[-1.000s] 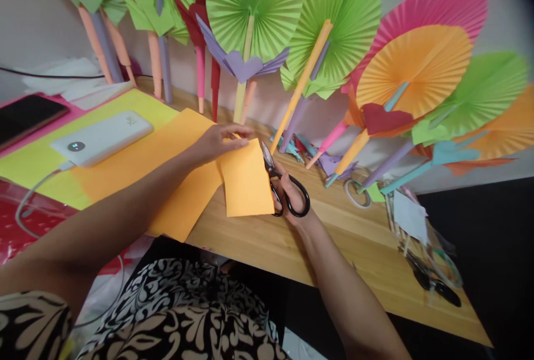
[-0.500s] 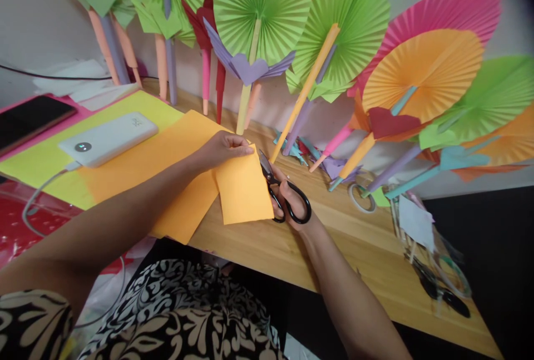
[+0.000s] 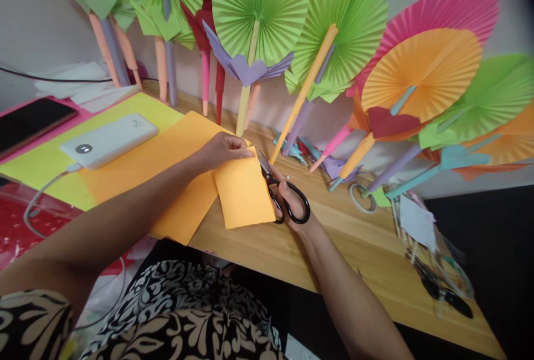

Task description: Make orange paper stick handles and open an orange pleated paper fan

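1. Near the middle of the wooden worktop (image 3: 258, 248), your left hand (image 3: 221, 149) pinches the top corner of a small orange paper piece (image 3: 244, 196), thumb and fingertips closed on it, so that the piece hangs lifted off the wood beside the big orange sheet (image 3: 158, 159).

2. Your right hand (image 3: 290, 198) is wrapped through the black loops of the scissors (image 3: 279, 190), grip clamped on the handles; the blades point up and away from you, right at the piece's right edge near its upper corner (whether the blades stand apart or together is too small to tell).

3. Judged from this, the step in hand is a cut along or into that right edge, with the blades only just meeting the paper.

4. The next move calls for keeping the piece taut with your left pinch, holding those fingertips clear of the blade line, which runs close by them, and feeding the paper squarely into the blades so the cut runs straight.

5. About you: a white power bank (image 3: 109, 140) with its cable lies on the yellow sheet (image 3: 45, 162) to your left, a dark phone (image 3: 29, 123) beyond it, and a row of pleated paper fans (image 3: 261, 6) leans on the wall behind, with a tape roll (image 3: 361, 196) and paper scraps below them.
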Motion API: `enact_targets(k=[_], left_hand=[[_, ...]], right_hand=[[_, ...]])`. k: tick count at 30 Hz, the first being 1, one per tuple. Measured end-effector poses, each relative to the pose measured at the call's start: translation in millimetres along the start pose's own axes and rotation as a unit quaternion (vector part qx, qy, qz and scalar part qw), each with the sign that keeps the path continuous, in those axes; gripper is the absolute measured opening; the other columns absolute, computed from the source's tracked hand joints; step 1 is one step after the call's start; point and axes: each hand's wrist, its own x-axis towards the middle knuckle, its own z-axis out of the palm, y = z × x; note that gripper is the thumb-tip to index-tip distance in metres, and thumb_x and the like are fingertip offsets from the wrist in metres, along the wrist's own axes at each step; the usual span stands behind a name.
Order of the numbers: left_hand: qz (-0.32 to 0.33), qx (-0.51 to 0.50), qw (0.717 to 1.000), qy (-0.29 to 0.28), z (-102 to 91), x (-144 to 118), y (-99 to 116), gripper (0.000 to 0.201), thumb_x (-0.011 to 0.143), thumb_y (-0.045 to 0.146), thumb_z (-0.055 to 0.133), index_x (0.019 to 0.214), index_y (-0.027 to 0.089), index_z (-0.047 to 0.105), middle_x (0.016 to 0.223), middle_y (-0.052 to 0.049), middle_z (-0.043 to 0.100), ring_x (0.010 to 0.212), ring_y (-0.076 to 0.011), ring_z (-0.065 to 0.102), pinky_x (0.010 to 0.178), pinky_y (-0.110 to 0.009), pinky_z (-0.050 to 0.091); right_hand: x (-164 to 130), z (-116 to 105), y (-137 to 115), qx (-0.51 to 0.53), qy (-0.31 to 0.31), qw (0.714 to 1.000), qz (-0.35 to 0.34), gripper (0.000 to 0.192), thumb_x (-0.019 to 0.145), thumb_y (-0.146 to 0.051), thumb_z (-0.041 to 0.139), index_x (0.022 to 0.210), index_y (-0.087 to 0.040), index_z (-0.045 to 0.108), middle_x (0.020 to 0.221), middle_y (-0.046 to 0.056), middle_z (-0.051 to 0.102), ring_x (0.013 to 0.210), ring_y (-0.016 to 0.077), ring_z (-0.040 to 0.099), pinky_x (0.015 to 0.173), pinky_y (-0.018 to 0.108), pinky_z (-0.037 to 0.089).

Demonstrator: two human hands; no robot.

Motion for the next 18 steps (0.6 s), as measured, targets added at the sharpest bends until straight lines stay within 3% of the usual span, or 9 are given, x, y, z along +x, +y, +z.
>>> enact_targets(k=[12, 18], left_hand=[[-0.016, -0.039, 0.999, -0.016, 1.2, -0.5, -1.9, 0.035, 0.070, 0.043, 0.080, 0.062, 0.014, 0.061, 0.059, 0.001, 0.060, 0.054, -0.0104, 0.055, 0.053, -0.023, 0.043], [-0.030, -0.049, 0.998, -0.022, 0.5, -0.9, -1.4, 0.034, 0.069, 0.042, 0.080, 0.063, 0.014, 0.062, 0.060, 0.001, 0.061, 0.054, -0.0098, 0.056, 0.053, -0.021, 0.044]], right_hand=[[0.4, 8.4, -5.4, -0.016, 0.000, 1.000, -0.013, 0.086, 0.086, -0.070, 0.062, 0.154, -0.021, 0.043, 0.045, -0.010, 0.048, 0.033, 0.0077, 0.030, 0.033, 0.020, 0.022], [-3.2, 7.4, -3.3, -0.052, 0.015, 0.998, -0.017, 0.090, 0.088, -0.069, 0.061, 0.157, -0.017, 0.035, 0.046, -0.011, 0.048, 0.033, 0.0075, 0.031, 0.034, 0.020, 0.023]])
